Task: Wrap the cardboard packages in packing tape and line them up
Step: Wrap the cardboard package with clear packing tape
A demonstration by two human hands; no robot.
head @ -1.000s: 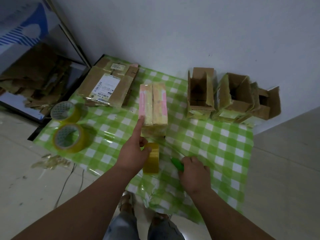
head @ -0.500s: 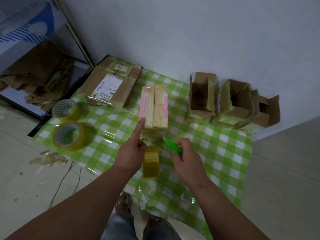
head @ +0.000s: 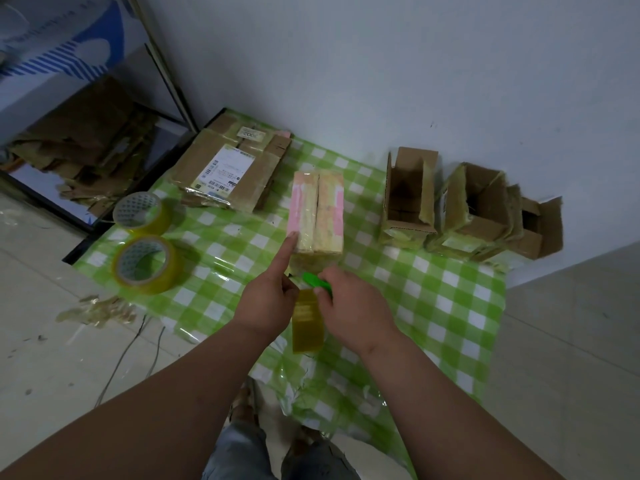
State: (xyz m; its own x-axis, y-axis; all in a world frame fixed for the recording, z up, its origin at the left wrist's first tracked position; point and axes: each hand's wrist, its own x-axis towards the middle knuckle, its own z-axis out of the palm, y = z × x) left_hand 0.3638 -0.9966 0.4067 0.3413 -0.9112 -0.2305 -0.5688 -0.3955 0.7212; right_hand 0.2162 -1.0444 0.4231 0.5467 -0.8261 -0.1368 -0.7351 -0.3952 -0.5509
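Note:
A tape-wrapped cardboard package (head: 318, 213) with pink patches lies in the middle of the green checked tablecloth (head: 433, 306). My left hand (head: 266, 303) holds a yellowish roll of packing tape (head: 307, 323) on edge, and its index finger presses the package's near left corner. My right hand (head: 353, 306) grips a green cutter (head: 317, 281), whose tip sits at the tape between roll and package. Three opened cardboard boxes (head: 408, 199) stand in a row at the right by the wall.
Flat taped cartons (head: 232, 168) with a shipping label lie at the back left. Two more tape rolls (head: 147, 265) sit at the table's left edge. Torn cardboard scraps (head: 79, 143) fill a shelf on the left. Tape scraps (head: 97, 311) and a cable lie on the floor.
My right hand lifted the green cutter from the cloth and brought it forward and left to the tape by the package. My left hand stayed with its finger on the package.

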